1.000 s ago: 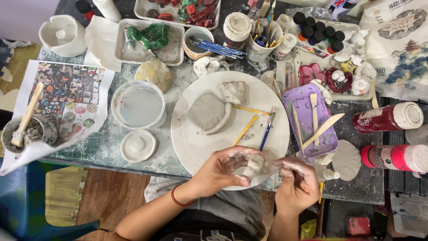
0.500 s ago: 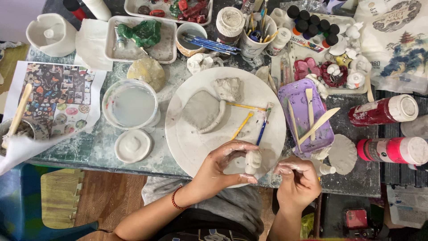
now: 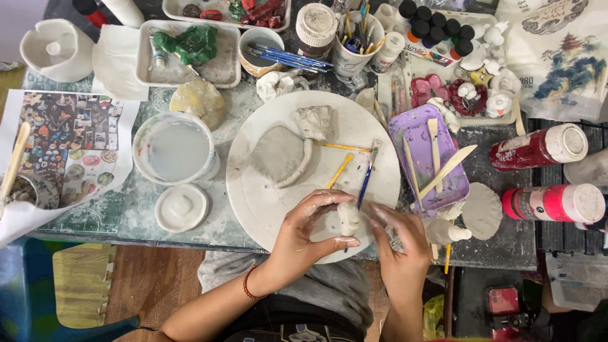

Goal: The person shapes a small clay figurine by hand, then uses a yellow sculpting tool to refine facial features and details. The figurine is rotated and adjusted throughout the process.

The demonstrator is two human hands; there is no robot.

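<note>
The left hand [image 3: 304, 234] curls around a small pale clay figure [image 3: 348, 218], fingers and thumb gripping it just above the near edge of the round white board [image 3: 266, 196]. The right hand [image 3: 402, 244] sits just right of the figure, its fingers half bent and dusted with clay, one fingertip reaching toward the piece (whether it pinches anything itself I cannot tell). A blue-handled brush [image 3: 366, 180] lies on the board, its near end running behind the figure, with a yellow tool [image 3: 339, 171] beside it. Farther back on the board rest a ribbed clay slab [image 3: 278, 155] and a rough clay lump [image 3: 315, 121]. Left of the board stands a tub of cloudy water [image 3: 174, 149]; to the right, a purple tray [image 3: 427, 158] holding wooden modelling sticks
</note>
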